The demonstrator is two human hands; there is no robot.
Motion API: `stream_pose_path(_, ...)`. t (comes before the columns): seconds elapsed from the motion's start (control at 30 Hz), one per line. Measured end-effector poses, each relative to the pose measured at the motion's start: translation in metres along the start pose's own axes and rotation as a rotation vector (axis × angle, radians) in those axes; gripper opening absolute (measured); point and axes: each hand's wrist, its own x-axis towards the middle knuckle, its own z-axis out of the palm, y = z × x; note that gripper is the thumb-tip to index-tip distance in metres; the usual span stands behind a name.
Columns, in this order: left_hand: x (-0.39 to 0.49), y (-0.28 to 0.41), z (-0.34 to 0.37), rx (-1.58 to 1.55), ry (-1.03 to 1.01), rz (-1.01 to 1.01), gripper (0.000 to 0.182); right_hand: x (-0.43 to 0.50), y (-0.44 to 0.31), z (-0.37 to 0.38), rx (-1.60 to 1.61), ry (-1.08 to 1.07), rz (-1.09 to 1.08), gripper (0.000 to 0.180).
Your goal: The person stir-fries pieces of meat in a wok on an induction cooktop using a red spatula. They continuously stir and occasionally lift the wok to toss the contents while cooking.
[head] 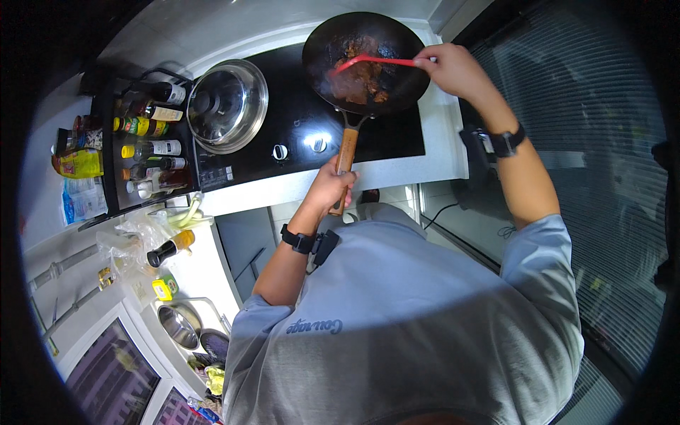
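My left hand (329,186) is wrapped around the wooden handle (347,149) of a dark wok (319,45), which sits over the right side of the black cooktop (287,122). Browned pieces of food (357,87), perhaps meat, lie in the wok with a reddish sauce, and faint steam seems to hang over them. From the right, my right hand (449,66) grips the end of a red spatula (372,59). Its head rests among the food near the wok's left side.
A pot with a glass lid (227,106) stands on the cooktop's left. Several sauce bottles (154,146) fill a black rack beside it. On the left counter are a dark-capped bottle (171,248), scallion stalks (186,215), a plastic bag (125,247) and a steel bowl (179,325).
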Motion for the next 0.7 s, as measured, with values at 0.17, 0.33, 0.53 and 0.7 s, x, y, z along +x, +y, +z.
stream_pose_path(0.17,0.0,0.001,-0.001,0.008,-0.015,0.018,0.045,-0.002,0.02,-0.016,-0.003,0.211,0.048,0.022)
stream_pose_path(0.33,-0.001,0.001,-0.001,0.01,-0.026,0.018,0.043,0.007,0.018,0.027,-0.179,0.252,-0.036,0.024)
stream_pose_path(0.53,-0.002,0.001,-0.003,0.007,-0.03,0.024,0.043,-0.036,0.01,-0.007,-0.128,0.108,0.104,0.026)
stream_pose_path(0.7,-0.001,0.003,-0.003,0.022,-0.039,0.021,0.04,-0.06,0.014,-0.06,0.034,-0.04,0.459,0.034)
